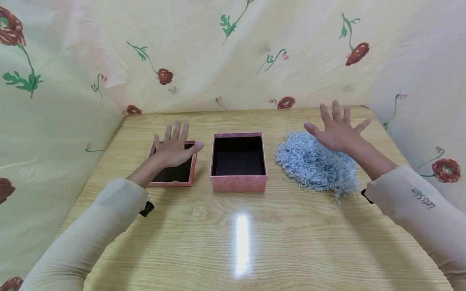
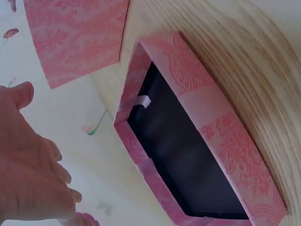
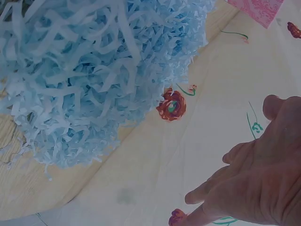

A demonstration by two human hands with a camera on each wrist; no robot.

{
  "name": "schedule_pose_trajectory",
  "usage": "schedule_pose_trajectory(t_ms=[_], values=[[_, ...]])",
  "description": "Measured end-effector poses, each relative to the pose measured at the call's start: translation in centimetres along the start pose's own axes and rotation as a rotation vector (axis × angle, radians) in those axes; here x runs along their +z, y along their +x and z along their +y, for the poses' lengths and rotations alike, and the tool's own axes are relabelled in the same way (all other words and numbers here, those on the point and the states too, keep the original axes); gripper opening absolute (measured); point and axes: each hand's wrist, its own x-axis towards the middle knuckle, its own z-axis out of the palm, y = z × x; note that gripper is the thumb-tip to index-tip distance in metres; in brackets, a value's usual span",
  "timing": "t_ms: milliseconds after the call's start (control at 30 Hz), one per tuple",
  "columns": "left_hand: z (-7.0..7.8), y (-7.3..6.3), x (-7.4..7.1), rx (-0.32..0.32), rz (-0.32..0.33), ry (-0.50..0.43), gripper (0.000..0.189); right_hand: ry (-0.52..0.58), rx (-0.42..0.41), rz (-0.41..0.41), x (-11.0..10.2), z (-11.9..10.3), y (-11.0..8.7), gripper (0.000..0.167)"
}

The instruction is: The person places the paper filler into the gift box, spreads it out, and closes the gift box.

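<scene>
In the head view a pink box [image 1: 238, 184] with a black inside stands in the middle of the table, its top uncovered. To its left lies the pink box lid [image 1: 171, 184], inner side up; the left wrist view shows its patterned lid rim [image 2: 221, 127] and a pale ribbon across it. My left hand [image 1: 172, 151] hovers over the lid with fingers spread, holding nothing. A heap of light blue shredded paper [image 1: 313, 165] lies right of the box. Above its far side, my right hand [image 1: 336, 131] is spread wide and holds nothing.
The wooden table [image 1: 196, 238] carries these things in a row. A pale curtain [image 1: 204, 52] with red flowers hangs along the back edge and both sides. Some loose paper shreds [image 1: 336, 198] trail off the heap's near side.
</scene>
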Motion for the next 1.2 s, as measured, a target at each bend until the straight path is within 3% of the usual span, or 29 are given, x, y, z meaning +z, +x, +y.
schedule_pose_trajectory(t_ms=[333,567,900,1200], values=[[1.1,-0.5,0.5,0.033,0.018,-0.06,0.09,0.023,0.027,-0.029,0.1,0.4,0.0,0.095],[2.0,-1.0,1.3,0.07,0.065,-0.101,0.093,-0.004,0.035,-0.049,0.2,1.1,0.3,0.097],[3.3,-2.1,2.0,0.183,0.149,-0.225,0.098,0.002,0.043,-0.07,0.5,1.8,0.4,0.1],[3.6,-2.6,2.5,0.202,0.167,-0.374,0.097,0.034,0.023,-0.121,0.6,2.3,0.7,0.104]])
